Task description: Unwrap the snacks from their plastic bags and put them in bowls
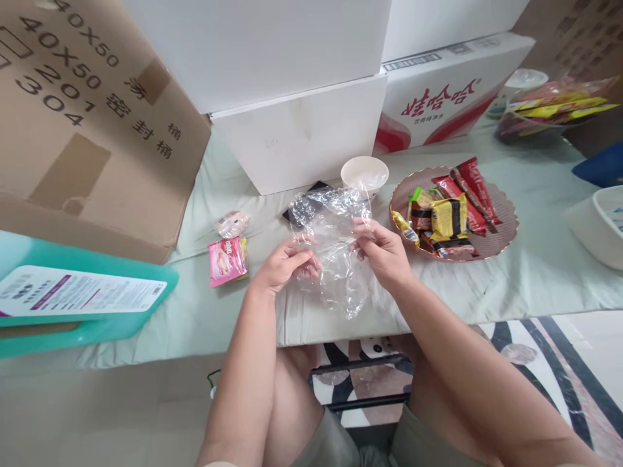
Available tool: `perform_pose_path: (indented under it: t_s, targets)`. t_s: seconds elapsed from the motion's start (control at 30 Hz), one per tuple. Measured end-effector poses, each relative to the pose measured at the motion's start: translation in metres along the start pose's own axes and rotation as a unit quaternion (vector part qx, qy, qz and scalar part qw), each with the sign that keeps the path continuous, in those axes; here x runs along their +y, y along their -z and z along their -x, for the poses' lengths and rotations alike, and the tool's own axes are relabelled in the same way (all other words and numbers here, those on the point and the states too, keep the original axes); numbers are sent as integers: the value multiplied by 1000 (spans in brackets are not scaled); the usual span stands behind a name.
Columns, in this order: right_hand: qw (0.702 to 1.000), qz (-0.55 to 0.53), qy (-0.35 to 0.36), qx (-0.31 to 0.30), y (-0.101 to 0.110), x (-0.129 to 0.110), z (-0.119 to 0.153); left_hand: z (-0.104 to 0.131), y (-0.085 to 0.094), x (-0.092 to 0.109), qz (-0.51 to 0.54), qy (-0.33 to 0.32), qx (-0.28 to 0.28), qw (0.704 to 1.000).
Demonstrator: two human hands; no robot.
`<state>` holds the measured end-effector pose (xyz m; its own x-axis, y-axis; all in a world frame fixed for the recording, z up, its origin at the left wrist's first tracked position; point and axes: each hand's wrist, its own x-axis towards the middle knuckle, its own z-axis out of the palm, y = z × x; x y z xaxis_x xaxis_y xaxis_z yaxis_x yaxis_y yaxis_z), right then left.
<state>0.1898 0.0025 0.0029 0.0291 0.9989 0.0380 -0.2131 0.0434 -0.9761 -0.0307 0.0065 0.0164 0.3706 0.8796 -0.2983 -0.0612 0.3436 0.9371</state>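
A crinkled clear plastic bag [338, 259] hangs between my two hands, over the front part of the table. My left hand [287, 263] pinches its left side, fingers curled. At the bag's right side, my right hand [382, 250] grips the film between thumb and fingers. I see no contents in the bag. Behind it lies a dark flat object [309, 202], partly covered by the film; its kind cannot be made out. A white paper bowl [365, 174] stands just beyond the bag. Left of my left hand lie a pink snack packet [228, 261] and a small clear-wrapped snack [232, 224].
A pink scalloped plate [506, 227] of wrapped snacks stands at right. White cartons [302, 130] line the back. A brown box [97, 162] and a green jug [146, 305] stand left. Far right are a white tub [596, 224] and a bowl of packets [555, 117].
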Motion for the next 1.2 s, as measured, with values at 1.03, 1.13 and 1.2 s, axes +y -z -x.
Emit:
perform_pose_path:
  t_s: [1.03,1.13,1.2]
  targets:
    - [974,10,-211,-83,1,3,1,-12,-9,-3,67,62,70,993]
    - [968,10,-239,-75,3,0,-5,-14,0,-3,-5,94,53,994]
    - [970,32,-223,-94,4,-2,-11,-16,5,-2,-10,98,49,994]
